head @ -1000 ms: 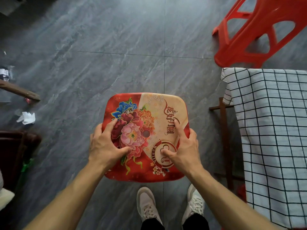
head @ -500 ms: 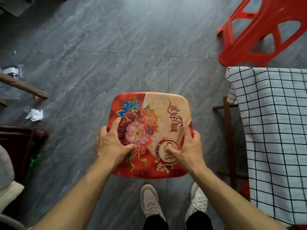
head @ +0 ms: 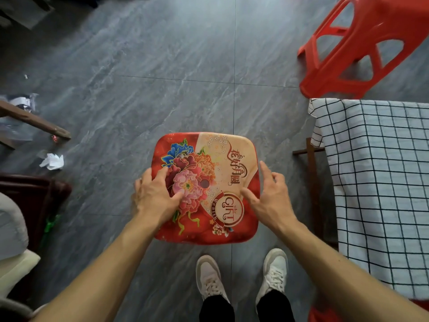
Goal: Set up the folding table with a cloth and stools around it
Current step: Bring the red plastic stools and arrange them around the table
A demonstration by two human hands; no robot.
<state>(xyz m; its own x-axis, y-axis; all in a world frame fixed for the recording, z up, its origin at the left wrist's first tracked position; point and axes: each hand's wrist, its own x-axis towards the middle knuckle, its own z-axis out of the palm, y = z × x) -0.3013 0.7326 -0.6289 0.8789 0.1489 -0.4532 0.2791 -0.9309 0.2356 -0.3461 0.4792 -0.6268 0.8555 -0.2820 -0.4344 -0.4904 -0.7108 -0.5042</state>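
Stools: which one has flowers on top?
The flowered stool under the left hand, with printed peonies on its seat. The plain red stool beyond the checked cloth shows none.

We see open grey floor [head: 181,70] beyond and left of the flowered stool [head: 206,187]; to its right a narrow gap, then the cloth-draped bench [head: 380,182] and its wooden frame [head: 310,173]; a red plastic stool [head: 362,49] blocks beyond-right, a wooden leg [head: 34,120] and crumpled paper [head: 52,161] lie far left
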